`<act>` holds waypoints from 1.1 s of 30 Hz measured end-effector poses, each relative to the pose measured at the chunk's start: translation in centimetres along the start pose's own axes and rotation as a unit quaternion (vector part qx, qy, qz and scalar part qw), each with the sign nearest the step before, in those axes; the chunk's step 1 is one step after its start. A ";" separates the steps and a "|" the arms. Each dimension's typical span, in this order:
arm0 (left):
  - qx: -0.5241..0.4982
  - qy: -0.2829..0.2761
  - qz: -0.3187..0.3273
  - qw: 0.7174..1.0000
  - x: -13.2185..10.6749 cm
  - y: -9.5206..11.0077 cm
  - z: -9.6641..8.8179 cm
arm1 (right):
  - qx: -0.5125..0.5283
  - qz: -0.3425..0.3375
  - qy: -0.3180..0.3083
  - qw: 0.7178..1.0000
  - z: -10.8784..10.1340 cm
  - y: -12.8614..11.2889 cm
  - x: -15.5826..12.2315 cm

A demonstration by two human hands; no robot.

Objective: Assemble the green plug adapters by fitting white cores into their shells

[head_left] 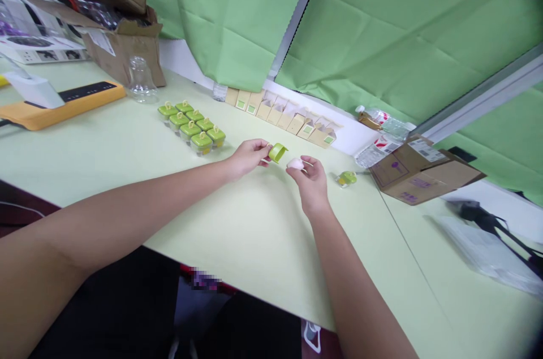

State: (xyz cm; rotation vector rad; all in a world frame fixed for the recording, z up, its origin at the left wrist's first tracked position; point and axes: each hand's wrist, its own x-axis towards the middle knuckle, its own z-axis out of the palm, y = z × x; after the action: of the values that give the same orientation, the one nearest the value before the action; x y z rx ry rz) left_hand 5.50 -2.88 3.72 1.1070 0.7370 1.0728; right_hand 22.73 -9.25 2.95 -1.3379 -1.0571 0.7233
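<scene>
My left hand [248, 156] pinches a small green lid [278, 152] just above the pale green table [237, 223]. Close to its right, my right hand [311, 181] is closed round a small pale, whitish piece [295, 163] held at the fingertips. The lid and the pale piece are a few centimetres apart. A single small green-lidded clear jar [347, 178] lies on the table just right of my right hand. Several finished green-lidded jars [192, 124] stand in two rows to the left of my left hand.
A row of small tan boxes [280, 113] lines the wall under the green curtain. An open cardboard box [418, 169] and plastic bottles [379, 135] sit at the right. A glass bottle [141, 81], an orange device [59, 104] and stacked cartons [106, 3] stand far left.
</scene>
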 end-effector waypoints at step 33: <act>-0.006 -0.010 0.064 0.998 -0.3 -0.7 0.5 | 0.049 -0.027 -0.056 0.997 1.3 -1.3 -1.6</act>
State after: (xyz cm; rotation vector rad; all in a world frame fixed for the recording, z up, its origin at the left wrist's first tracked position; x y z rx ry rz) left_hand 6.05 -3.38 3.15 1.1652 0.6490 1.1706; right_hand 20.74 -10.33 3.83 -1.1930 -1.1280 0.8066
